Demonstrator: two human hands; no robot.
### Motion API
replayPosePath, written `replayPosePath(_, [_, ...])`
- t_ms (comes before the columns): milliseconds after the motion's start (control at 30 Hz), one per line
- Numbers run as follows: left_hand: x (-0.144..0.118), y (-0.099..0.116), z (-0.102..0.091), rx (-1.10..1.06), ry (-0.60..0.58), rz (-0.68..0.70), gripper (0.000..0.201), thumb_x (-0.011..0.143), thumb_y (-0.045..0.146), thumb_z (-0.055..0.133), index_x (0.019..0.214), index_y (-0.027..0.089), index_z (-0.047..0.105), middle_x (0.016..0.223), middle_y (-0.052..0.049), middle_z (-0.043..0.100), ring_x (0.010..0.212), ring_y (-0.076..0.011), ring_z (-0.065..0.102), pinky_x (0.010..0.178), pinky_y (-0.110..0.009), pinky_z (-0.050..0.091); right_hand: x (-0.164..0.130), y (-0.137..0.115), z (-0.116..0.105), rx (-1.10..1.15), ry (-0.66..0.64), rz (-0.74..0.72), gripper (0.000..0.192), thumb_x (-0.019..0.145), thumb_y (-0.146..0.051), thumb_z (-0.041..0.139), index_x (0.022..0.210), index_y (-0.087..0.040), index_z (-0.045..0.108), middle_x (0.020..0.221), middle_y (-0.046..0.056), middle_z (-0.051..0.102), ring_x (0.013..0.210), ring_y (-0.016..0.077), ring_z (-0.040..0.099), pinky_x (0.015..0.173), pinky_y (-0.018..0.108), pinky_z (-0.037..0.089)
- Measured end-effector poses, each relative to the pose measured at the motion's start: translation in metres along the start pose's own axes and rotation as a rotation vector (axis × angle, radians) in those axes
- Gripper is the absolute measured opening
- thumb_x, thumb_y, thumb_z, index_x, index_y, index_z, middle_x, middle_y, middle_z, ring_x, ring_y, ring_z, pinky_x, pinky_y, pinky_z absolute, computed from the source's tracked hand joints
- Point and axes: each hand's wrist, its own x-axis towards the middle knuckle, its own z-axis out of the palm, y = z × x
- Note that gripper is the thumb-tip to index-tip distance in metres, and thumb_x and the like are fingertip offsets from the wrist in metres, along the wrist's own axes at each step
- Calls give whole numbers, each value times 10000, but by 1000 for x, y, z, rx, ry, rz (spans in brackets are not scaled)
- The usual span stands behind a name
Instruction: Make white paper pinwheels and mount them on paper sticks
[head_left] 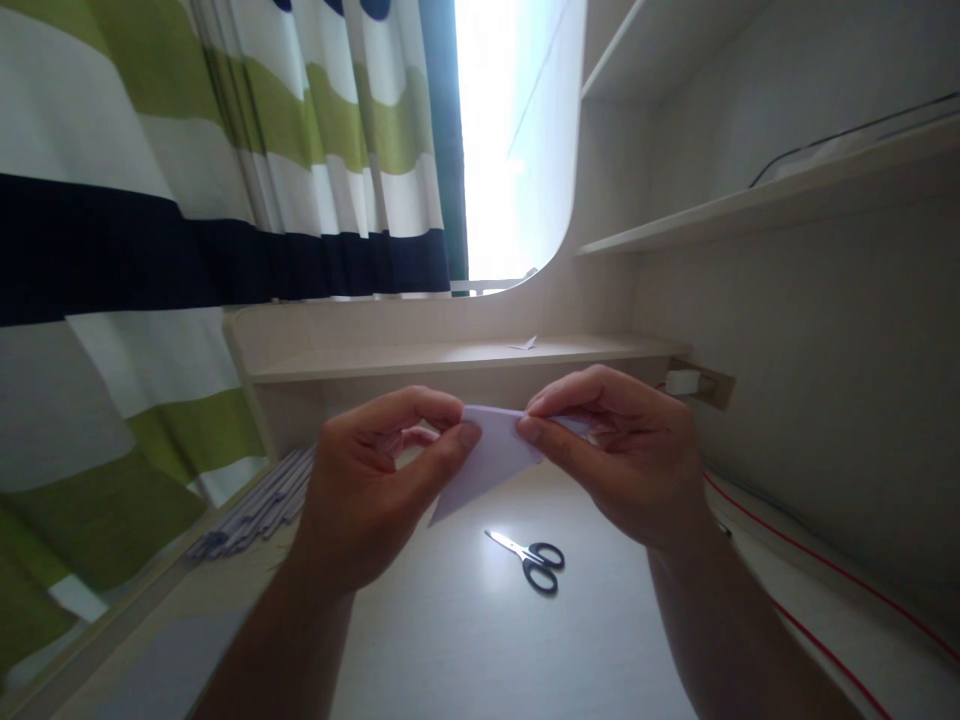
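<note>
Head view: both hands are raised above a pale wooden desk point(465, 640) and share 1 folded piece of pale lilac paper point(487, 460). The left hand point(367, 485) pinches the paper's left upper edge between thumb and forefinger, the other fingers curled in behind. The right hand point(626, 455) pinches the right upper edge the same way, thumb beneath and forefinger on top. The paper hangs between them as a triangle, its point aimed down and to the left, clear of the desk.

On the desk below the paper lies 1 pair of black-handled scissors point(531, 560), blades closed and pointing left. A stack of lilac paper strips point(259, 510) lies at the desk's left edge beside a striped curtain point(150, 200). A red cable point(817, 565) runs along the right side near the wall. A small paper scrap point(525, 344) sits on the low shelf point(420, 358) behind the hands.
</note>
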Motion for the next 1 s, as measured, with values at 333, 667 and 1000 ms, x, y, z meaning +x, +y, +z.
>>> replayPosePath(333, [0,0,1,-6,-11,11,96,866,172,776,885,263,800,751,30,715,616,-95,656,498,-154,525,-2,2,1,56,1,11,88,848,-185,838,882,-200,759,812,-1,752,679,116,651,591,232,511])
replayPosePath(667, [0,-2,1,-40,-101,20,69,900,220,760,907,256,817,769,3,733,636,-118,677,483,-175,533,-1,-1,3,71,22,-5,123,844,-151,837,895,-210,742,829,-16,749,715,108,680,647,216,560])
replayPosePath(1000, [-3,-3,7,-61,103,116,128,883,167,777,889,291,805,777,54,733,661,-77,639,552,-148,502,6,9,-5,407,-137,283,154,874,-220,824,1020,-205,777,824,15,798,685,146,759,632,238,635])
